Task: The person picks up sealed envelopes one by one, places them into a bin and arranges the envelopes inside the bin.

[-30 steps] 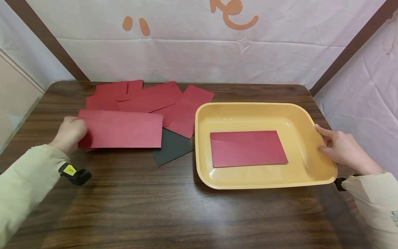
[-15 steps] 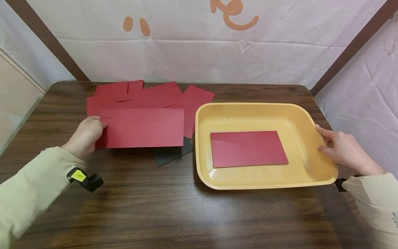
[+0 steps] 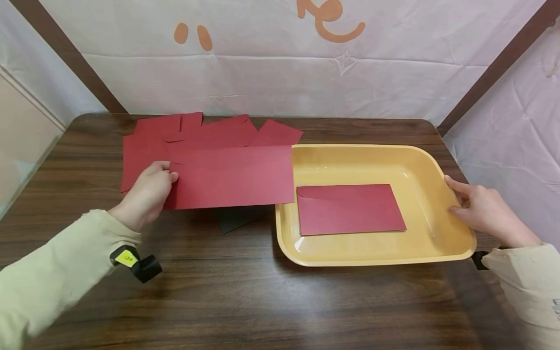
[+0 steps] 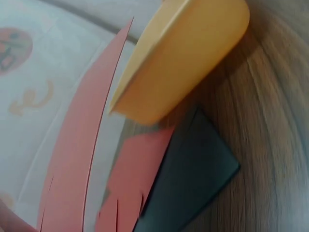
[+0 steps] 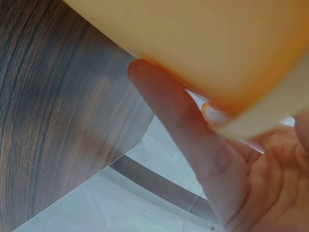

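My left hand (image 3: 146, 194) pinches a red envelope (image 3: 232, 177) by its left end, thumb on the near face. The envelope is held above the table, and its right end overlaps the left rim of a yellow tray (image 3: 350, 165). Inside the tray lies a small, neat stack of red envelopes (image 3: 352, 209). At the tray's right side, my right hand (image 3: 479, 209) grips the rim, with the thumb on the inner wall. A finger (image 5: 178, 111) runs along the outside of the tray in the right wrist view.
Several loose red envelopes (image 3: 146, 146) overlap at the back left of the wooden table (image 3: 245, 301). A dark, flat card-like piece (image 4: 193, 169) lies beside the tray, partly covered. White cloth (image 3: 271, 82) hangs behind the table's back edge.
My left hand has carried the red envelope rightward, from over the loose pile until its end overlaps the tray. The right hand and the tray stay in place.
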Motion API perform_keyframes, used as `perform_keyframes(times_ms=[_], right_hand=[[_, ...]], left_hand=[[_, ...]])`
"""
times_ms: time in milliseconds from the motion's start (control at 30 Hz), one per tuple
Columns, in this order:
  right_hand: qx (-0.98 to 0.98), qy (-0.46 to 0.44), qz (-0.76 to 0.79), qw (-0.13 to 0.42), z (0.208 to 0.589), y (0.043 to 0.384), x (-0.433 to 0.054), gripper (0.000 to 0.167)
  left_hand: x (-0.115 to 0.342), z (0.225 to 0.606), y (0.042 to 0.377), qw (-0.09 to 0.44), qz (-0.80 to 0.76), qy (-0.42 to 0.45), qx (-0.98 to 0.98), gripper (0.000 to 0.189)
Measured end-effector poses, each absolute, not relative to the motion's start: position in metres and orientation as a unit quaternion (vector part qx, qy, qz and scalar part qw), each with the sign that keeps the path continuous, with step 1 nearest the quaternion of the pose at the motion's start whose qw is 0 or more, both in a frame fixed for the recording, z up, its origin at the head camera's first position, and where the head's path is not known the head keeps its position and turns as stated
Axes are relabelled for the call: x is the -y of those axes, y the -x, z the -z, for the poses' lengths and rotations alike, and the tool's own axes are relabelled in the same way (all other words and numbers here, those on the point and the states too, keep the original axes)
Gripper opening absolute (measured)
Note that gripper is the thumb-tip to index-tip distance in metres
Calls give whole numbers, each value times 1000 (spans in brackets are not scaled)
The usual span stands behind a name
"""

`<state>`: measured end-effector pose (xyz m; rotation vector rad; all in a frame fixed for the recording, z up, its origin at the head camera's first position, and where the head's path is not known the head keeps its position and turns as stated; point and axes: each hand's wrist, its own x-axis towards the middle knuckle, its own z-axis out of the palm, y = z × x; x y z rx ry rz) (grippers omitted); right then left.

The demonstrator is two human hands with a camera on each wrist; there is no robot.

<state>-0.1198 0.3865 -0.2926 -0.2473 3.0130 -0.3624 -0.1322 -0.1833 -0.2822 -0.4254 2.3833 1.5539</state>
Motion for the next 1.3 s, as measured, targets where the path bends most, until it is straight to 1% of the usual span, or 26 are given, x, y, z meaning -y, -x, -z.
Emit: perform_keyframes(times_ms=[267,733,900,1033,1300], right_hand=[[-988,80,119,51,295,119,-388,66],[-988,75,126,55,294,121,-388,66],[-987,76,128,52,292,122,-388,65],[-988,78,125,53,292,123,-388,65],[-988,91,116,50,290,125,-386,65]], left_hand=[[150,271,130,139,-562,111,-808,55],[96,257,137,180,-561,34,-807,59],[78,260,142,176,-552,-8,-815,62],[64,264,147,180,-565,-36,-804,60],[35,272,154,202,-558,-44,-803,56]])
